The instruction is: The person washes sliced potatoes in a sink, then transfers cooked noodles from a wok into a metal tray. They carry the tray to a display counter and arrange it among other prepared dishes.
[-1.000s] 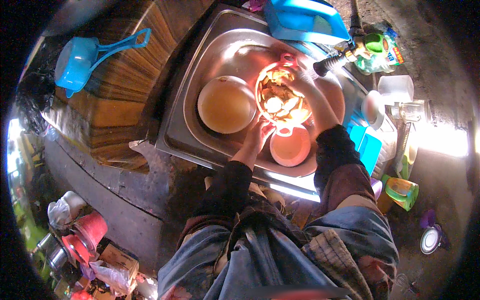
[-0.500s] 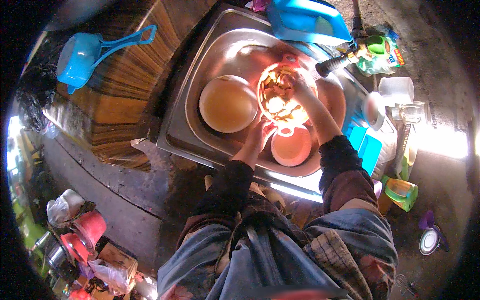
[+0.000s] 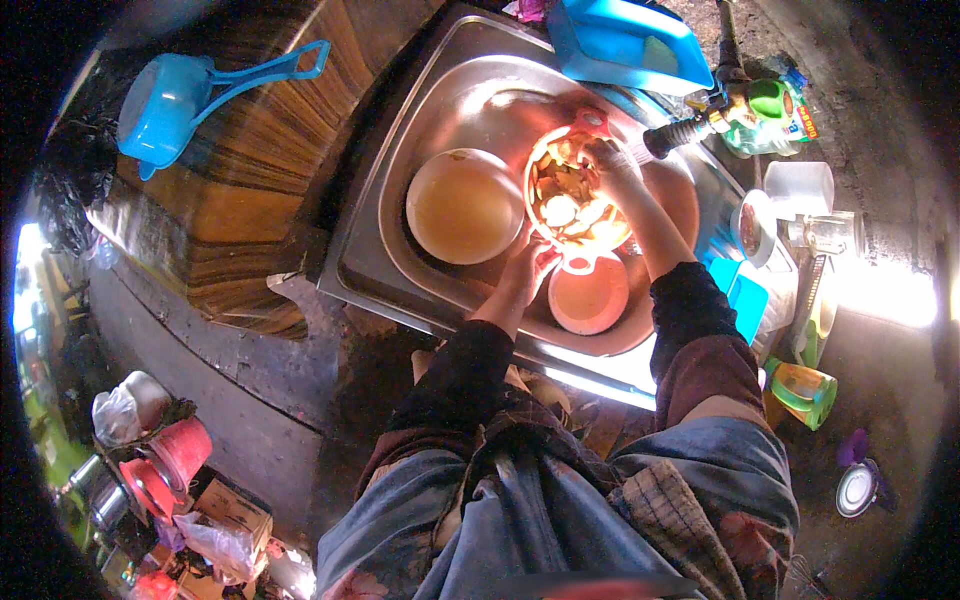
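In the steel sink (image 3: 352, 270) sits a reddish strainer basket (image 3: 590, 122) with a looped handle at each end, full of pale and brownish cut pieces (image 3: 568, 190) under bright sunlight. My left hand (image 3: 528, 270) holds the basket at its near left rim, with the fingers curled there. My right hand (image 3: 612, 165) reaches into the basket at its far right side; its fingertips are hidden among the pieces. Left of the basket stands a round bowl (image 3: 465, 207) of cloudy yellowish liquid. A smaller pinkish bowl (image 3: 587, 297) stands partly beneath the basket's near handle.
A black tap (image 3: 662, 140) points over the sink's right side. Behind the sink is a blue tub (image 3: 632, 45). A blue dipper (image 3: 165, 115) lies on the wooden counter (image 3: 240, 215) at left. Several containers, including a white bowl (image 3: 752, 222), line the right side.
My right hand has shifted slightly away from me, toward the basket's far right rim. My left hand stays at the near rim. The whole view has shifted a little.
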A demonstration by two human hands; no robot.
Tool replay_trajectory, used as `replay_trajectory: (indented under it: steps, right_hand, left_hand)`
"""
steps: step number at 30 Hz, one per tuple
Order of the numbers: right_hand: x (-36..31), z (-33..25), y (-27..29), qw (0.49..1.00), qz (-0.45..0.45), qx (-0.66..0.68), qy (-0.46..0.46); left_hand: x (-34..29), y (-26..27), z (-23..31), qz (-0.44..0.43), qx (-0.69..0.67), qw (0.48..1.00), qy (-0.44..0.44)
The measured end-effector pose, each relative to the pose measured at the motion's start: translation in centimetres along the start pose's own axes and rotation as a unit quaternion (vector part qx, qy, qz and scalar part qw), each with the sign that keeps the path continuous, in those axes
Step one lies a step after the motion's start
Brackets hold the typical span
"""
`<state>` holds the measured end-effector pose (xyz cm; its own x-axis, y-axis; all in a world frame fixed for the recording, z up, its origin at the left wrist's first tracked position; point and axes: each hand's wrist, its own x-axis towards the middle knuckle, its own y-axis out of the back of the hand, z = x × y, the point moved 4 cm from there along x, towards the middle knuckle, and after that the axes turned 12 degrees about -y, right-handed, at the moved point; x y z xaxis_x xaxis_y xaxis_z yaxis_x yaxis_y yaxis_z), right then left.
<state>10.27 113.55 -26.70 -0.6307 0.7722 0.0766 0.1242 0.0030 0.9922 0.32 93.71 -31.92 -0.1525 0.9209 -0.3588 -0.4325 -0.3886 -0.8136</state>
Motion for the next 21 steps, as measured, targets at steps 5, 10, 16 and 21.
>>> replay_trajectory:
  steps: [5,10,16,21]
  right_hand:
    - [0.2,1.2,-1.1,0.92,-0.061,0.37,-0.117]
    - [-1.2,2.8,2.0,0.988,0.011,0.151,-0.041]
    - [-5.9,7.6,8.4,0.962,0.085,-0.102,-0.238]
    - [-7.1,0.1,4.0,0.916,-0.018,0.301,-0.266]
  left_hand:
    - [0.0,-0.1,0.0,-0.011,-0.003,1.0,-0.004]
    - [-0.1,-0.2,0.1,-0.004,0.02,1.0,-0.005]
    - [-0.1,-0.1,0.0,-0.009,0.017,1.0,0.003]
    - [0.1,-0.1,-0.1,-0.012,0.024,1.0,-0.005]
